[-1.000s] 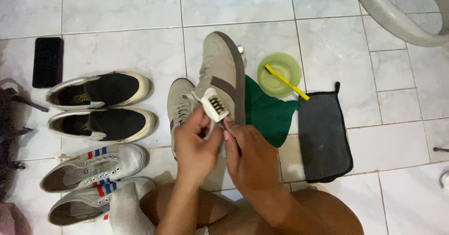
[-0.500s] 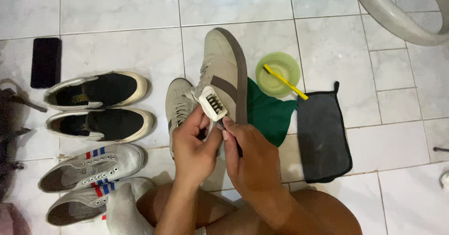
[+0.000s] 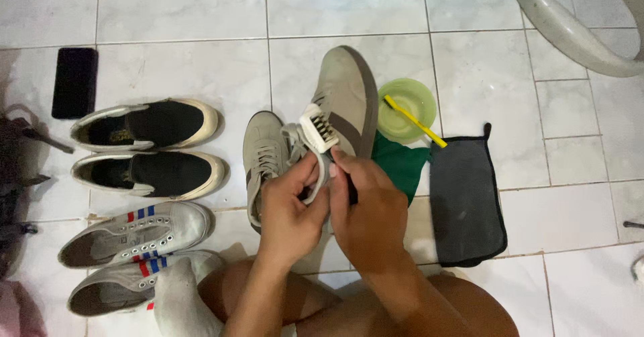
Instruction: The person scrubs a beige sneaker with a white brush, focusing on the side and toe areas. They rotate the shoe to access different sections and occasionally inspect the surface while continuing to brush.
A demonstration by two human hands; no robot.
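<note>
We hold a beige sneaker (image 3: 349,99), long axis toe toward 12 o'clock, sole side facing 3. Our left hand (image 3: 290,206) and right hand (image 3: 369,209) are clenched around its heel end, a white brush (image 3: 318,126) standing up between them at 12. Its mate sneaker (image 3: 263,154) lies at 9.

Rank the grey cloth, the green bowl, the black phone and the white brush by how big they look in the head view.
1. Grey cloth, clearly largest.
2. Green bowl and black phone: they look about alike, so no ranking between them.
3. White brush, smallest; it is partly hidden by the left hand and right hand and held nearer the camera.
</note>
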